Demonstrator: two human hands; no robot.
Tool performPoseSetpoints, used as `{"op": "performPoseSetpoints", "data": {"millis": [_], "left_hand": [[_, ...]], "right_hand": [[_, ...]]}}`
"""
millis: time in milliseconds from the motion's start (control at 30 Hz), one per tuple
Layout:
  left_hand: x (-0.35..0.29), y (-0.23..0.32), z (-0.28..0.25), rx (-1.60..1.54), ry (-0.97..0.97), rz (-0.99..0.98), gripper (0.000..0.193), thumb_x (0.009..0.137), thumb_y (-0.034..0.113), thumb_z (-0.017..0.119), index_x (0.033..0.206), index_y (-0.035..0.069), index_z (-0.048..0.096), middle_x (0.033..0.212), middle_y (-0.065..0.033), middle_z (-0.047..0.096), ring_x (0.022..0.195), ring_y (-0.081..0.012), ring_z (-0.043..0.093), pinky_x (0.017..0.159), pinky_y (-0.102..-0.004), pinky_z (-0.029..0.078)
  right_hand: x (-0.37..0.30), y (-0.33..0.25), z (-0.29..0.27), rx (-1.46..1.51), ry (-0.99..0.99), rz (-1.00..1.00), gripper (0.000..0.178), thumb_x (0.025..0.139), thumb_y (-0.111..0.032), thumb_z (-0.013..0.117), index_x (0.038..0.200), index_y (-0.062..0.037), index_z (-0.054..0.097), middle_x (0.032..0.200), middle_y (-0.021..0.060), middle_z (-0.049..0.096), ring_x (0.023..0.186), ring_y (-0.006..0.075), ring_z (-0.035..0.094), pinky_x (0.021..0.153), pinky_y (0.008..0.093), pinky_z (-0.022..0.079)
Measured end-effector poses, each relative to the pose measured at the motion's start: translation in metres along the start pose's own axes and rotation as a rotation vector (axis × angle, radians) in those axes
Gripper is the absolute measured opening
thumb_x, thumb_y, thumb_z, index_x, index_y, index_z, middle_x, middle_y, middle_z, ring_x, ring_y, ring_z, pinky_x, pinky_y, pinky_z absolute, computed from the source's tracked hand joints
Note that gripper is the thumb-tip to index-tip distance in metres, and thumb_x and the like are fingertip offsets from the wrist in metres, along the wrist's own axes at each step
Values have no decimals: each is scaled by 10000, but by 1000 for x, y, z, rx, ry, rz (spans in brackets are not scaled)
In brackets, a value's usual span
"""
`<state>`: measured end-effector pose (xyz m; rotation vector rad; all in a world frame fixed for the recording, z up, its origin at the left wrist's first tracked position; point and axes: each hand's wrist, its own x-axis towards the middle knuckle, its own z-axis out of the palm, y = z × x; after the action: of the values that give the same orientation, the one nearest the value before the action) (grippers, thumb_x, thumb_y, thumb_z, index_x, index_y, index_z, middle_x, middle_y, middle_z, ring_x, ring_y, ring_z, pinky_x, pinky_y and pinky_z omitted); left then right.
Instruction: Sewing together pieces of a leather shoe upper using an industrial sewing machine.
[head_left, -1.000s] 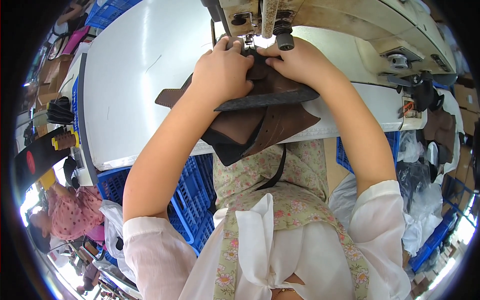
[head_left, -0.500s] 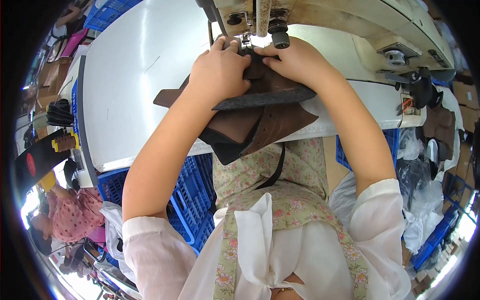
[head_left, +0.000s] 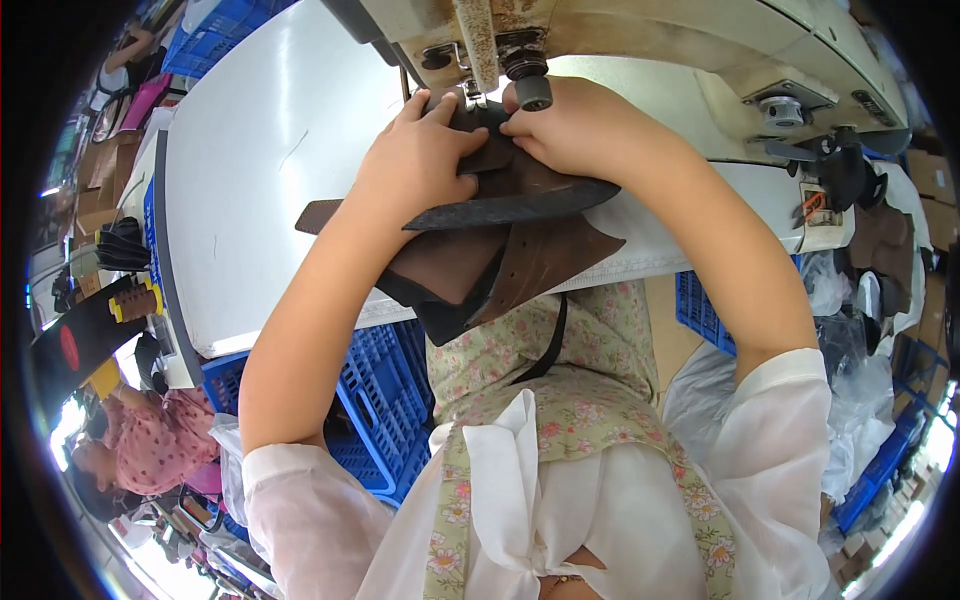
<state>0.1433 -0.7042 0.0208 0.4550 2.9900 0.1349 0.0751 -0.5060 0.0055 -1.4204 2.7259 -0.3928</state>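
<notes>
Leather [head_left: 530, 172] sat at m/c foot [head_left: 474, 98], L hand [head_left: 420, 155] spread on it, R hand [head_left: 570, 125] touching, grip unclear; sewing prob. part-done.

There are two bare working hands [head_left: 420, 165] [head_left: 560, 130], one cream metal sewing machine [head_left: 650, 38], one white worktable [head_left: 240, 220], one brown-and-black leather workpiece [head_left: 450, 265], at least three blue plastic crates [head_left: 385, 405] and one pink dotted garment [head_left: 160, 445].

Bright, glare on tabletop [head_left: 245, 150], warped edges
</notes>
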Motion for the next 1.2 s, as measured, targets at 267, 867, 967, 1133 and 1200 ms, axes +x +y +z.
{"op": "performPoseSetpoints", "data": {"millis": [267,867,967,1133,1200], "left_hand": [[1,-4,1,-84,43,88,449,650,202,721,1098,197,748,1364,-176,547,1305,-423,458,1063,-413,437],[-3,0,-5,-123,39,53,379,675,150,705,1050,143,760,1304,-176,581,1293,-398,472,1071,-400,427],[-3,1,-7,-79,35,51,384,675,151,709,1056,150,760,1318,-173,573,1297,-395,471,1065,-400,433],[-3,2,-7,-98,36,42,383,676,147,706,1054,162,762,1333,-175,569,1299,-395,472,1052,-406,443],[-3,0,-4,-99,43,47,379,677,146,704,1050,164,764,1330,-172,572,1295,-393,477,1048,-407,447]], "right_hand": [[-7,2,3,4,91,-50,169,805,-198,686,954,-159,754,995,47,689,877,287,667,773,401,535],[-11,11,4,103,130,-181,219,844,-237,672,1034,-160,750,1087,48,693,916,298,652,804,407,527],[-9,13,3,108,92,-167,221,842,-239,675,1034,-163,750,1093,48,690,909,302,651,807,406,526],[-8,8,-4,80,48,-141,221,837,-239,678,1033,-166,752,1110,46,683,915,299,649,815,399,524],[-7,8,-4,65,1,-114,221,836,-238,680,1032,-166,752,1115,43,681,922,297,647,820,397,524]]}}
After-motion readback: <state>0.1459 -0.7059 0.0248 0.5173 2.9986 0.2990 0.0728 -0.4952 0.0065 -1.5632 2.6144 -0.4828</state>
